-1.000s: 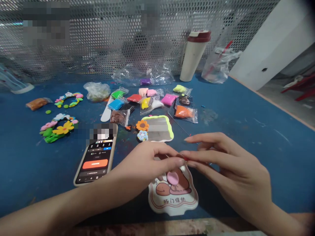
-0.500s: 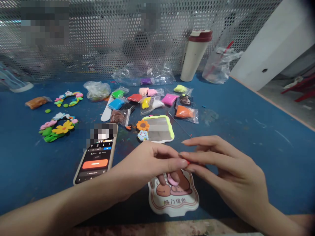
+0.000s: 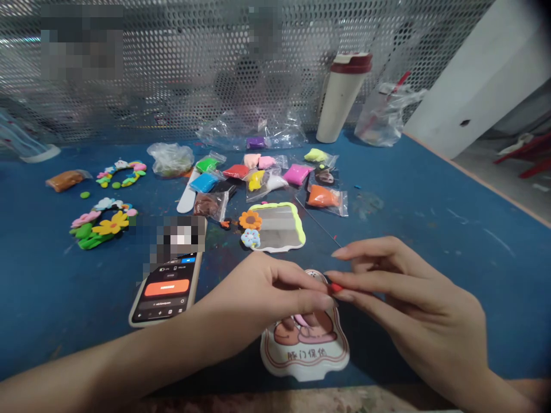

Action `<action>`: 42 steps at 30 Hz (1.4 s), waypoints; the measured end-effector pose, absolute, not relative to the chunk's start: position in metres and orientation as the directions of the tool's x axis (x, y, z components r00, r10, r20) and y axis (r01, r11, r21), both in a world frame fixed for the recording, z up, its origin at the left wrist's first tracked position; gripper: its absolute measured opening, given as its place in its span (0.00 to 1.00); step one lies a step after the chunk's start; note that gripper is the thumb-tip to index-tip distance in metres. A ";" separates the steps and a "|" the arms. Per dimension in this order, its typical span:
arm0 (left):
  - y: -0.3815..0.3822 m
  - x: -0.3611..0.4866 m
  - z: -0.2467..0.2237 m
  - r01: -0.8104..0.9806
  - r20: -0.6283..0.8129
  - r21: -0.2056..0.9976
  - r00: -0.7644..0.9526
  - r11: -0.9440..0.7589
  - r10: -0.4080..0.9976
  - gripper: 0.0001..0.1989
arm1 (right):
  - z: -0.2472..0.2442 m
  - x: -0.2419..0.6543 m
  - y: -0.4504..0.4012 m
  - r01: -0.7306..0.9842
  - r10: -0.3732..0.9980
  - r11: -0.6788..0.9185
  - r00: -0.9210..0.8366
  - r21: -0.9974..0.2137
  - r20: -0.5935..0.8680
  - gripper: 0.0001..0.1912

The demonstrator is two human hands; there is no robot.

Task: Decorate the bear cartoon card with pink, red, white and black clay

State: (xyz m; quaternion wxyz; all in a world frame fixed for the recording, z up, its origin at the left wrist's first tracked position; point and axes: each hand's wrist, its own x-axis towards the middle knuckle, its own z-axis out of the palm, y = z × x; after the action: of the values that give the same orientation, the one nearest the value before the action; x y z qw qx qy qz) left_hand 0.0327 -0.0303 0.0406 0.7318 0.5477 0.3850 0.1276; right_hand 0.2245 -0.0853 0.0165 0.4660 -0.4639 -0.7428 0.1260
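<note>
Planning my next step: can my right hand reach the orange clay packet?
Probably yes. The right hand has a free path across the blue table to the orange clay packet, but it pinches a small red clay piece that may need setting down first.

Perforated screen (image 3: pixel 181 74): bright metal, far side;
Tumbler (image 3: pixel 342 106): matt white body;
Tumbler lid (image 3: pixel 351 64): glossy dark red;
Bags (image 3: pixel 279 136): thin, glossy clear plastic;
Tabletop (image 3: pixel 430 310): scuffed matt blue;
Red clay (image 3: pixel 335 287): smooth, soft;
</note>
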 end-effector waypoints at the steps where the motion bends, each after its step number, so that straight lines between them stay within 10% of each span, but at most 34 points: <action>1: -0.031 0.032 0.039 0.234 -0.411 0.906 0.677 0.352 0.610 0.07 | 0.016 0.224 -0.086 0.574 0.808 0.536 -0.137 -0.619 0.573 0.09; 42: -0.032 0.033 0.040 0.215 -0.426 0.898 0.648 0.385 0.632 0.11 | 0.017 0.224 -0.089 0.685 0.774 0.547 -0.193 -0.482 0.603 0.07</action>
State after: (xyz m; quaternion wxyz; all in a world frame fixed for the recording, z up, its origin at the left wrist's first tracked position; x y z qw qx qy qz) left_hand 0.0335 -0.0319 0.0401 0.7325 0.5360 0.3948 0.1425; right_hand 0.2240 -0.0892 0.0173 0.4236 -0.4732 -0.7706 0.0525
